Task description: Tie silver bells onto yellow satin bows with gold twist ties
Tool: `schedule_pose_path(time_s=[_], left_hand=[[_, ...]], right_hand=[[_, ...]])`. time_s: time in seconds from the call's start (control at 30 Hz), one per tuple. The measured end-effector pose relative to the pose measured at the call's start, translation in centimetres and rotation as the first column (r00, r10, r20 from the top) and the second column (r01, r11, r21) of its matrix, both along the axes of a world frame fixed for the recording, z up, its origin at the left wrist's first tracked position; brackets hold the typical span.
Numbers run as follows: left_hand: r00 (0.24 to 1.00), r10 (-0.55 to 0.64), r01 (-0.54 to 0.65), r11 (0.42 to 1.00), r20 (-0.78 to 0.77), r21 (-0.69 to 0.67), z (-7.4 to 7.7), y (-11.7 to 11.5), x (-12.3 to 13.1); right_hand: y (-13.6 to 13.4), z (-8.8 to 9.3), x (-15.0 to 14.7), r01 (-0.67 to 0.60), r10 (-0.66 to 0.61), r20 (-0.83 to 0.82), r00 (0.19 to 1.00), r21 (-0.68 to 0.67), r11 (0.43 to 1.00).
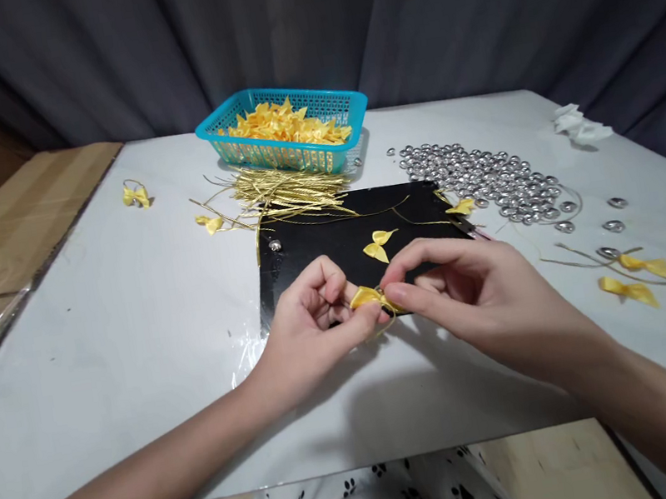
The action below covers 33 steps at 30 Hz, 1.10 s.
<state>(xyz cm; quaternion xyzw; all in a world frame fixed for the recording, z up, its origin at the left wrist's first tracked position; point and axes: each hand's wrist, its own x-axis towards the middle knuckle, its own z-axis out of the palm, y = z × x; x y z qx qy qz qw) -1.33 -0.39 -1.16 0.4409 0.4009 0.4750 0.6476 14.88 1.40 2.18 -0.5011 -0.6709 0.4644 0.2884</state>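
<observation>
Between my two hands, over the near edge of a black board, is a yellow ribbon bow. My left hand is closed, pinching the bow between thumb and fingers. With thumb and index finger together, my right hand grips the bow's right side. A thin gold cord loops just below the bow, and a small dark spot shows by the fingertips; its kind I cannot make out. Another yellow bow lies on the board just beyond my hands. A small silver bell-like piece sits at the board's left.
A blue basket of yellow bows stands at the back, with a bundle of gold cords before it. Many silver domed pieces spread to the right. Loose bows lie right; a finished-looking bow with a loop lies left.
</observation>
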Motion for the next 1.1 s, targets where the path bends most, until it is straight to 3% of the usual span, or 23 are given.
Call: schedule_pose_path(time_s=[0.13,0.33,0.7,0.87,1.0,1.1], left_hand=[[0.999,0.003,-0.003,1.000,-0.043,0.016,-0.06,-0.04,0.04],[0.999,0.009,-0.008,1.000,-0.042,0.029,-0.30,-0.08,-0.02],[1.000,0.024,-0.024,0.999,-0.017,0.023,-0.33,-0.19,-0.01],[0.999,0.036,-0.036,0.999,-0.005,0.027,-0.40,-0.18,0.12],[0.999,0.040,-0.040,0.999,0.007,0.035,-0.30,-0.18,0.16],[0.998,0.054,-0.054,0.998,0.012,0.030,-0.16,-0.07,0.15]], right_hand=[[0.19,0.14,-0.15,-0.069,0.070,0.025,0.997,-0.062,0.996],[0.25,0.29,-0.20,-0.141,0.130,0.144,0.981,0.074,0.987],[0.49,0.49,-0.08,-0.089,0.088,0.010,0.996,0.003,0.996],[0.27,0.28,-0.15,-0.089,0.077,0.083,0.994,0.154,0.984],[0.15,-0.07,-0.14,-0.154,0.078,0.226,0.971,0.340,0.928],[0.21,-0.17,-0.15,-0.203,0.097,0.287,0.953,0.367,0.908]])
